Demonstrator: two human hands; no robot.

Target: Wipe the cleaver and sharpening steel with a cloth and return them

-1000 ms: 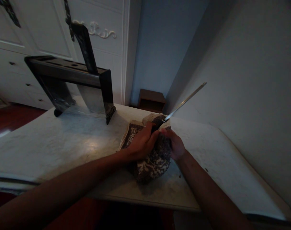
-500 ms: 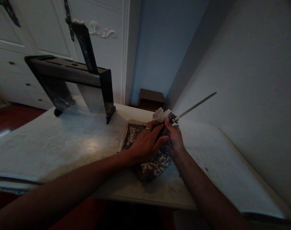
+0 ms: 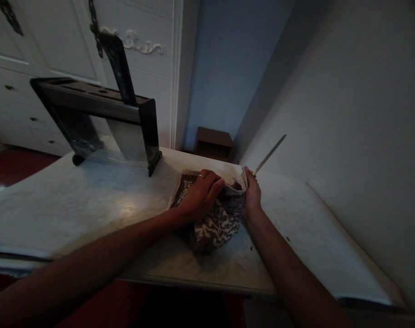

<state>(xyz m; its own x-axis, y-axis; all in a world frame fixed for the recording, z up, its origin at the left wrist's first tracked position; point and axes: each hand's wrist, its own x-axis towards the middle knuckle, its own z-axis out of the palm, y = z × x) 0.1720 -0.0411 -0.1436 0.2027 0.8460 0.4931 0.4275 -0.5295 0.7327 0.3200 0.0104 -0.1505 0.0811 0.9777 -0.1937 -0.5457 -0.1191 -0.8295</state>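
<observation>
A brown and cream patterned towel point(image 3: 217, 223) lies bunched on the marble-look tabletop, its pale side folded up at the far right. On top of it rests my left hand point(image 3: 202, 193), with a ring and curled fingers gripping the cloth. My right hand point(image 3: 252, 193) is closed at the towel's right edge, around the base of a long thin metal blade point(image 3: 270, 154). The blade points up and away to the right. Its handle is hidden by my hand and the towel, so I cannot tell its exact kind.
A black and steel knife block point(image 3: 94, 102) with clear sides stands at the back left, a black-handled knife point(image 3: 120, 68) in it. Beyond are white cabinets point(image 3: 57, 36) and a small brown box-like shelf point(image 3: 214, 136). A grey wall point(image 3: 347, 114) borders the table's point(image 3: 101, 191) right side.
My left hand has drawn back leftward, away from my right hand. The blade has swung steeper, and its dark base is now covered. The towel's pale side has opened between my hands.
</observation>
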